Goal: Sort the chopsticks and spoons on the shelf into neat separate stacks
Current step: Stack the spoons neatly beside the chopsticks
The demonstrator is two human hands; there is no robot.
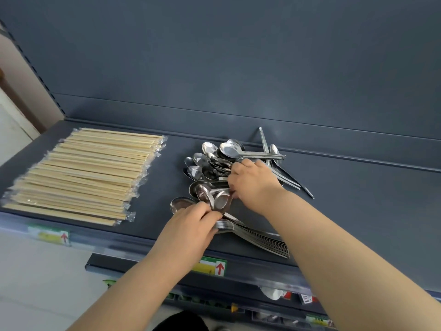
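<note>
One stack of wrapped chopsticks (81,173), too many to count, lay on the shelf (358,187) at 9 o'clock from the two hands. The left hand (191,225) gripped the spoon stack (257,237); at its 1 o'clock the right hand (253,185) curled its fingers round loose spoons (214,161), over a dozen.

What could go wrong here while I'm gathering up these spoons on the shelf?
The nested spoon stack that the left hand grips lies near the front edge of the shelf, handles fanned; a nudge might tip some off. The loose spoons that the right hand holds point every way, so pulling one could scatter others toward the chopsticks.
</note>
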